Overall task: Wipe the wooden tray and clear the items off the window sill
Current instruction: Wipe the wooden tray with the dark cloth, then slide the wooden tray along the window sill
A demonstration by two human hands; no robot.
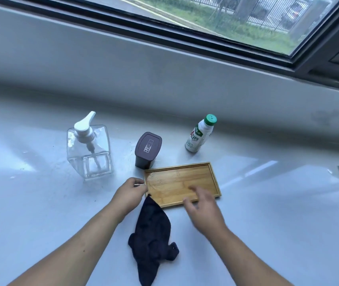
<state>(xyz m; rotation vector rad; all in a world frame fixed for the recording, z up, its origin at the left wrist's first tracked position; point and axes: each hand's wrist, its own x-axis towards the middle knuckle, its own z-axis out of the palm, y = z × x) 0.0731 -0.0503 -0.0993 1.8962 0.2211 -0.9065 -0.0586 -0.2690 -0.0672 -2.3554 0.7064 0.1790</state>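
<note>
Two hands flank wooden tray (182, 181); dark cloth (153, 234) lies between forearms.

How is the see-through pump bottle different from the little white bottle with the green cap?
The pump bottle is clear, square and bigger, topped by a white pump; the white drink bottle is round, smaller, not see-through, with a green screw cap. The pump bottle looks nearly empty; the drink bottle's contents are hidden. Both stand upright on the sill.
</note>
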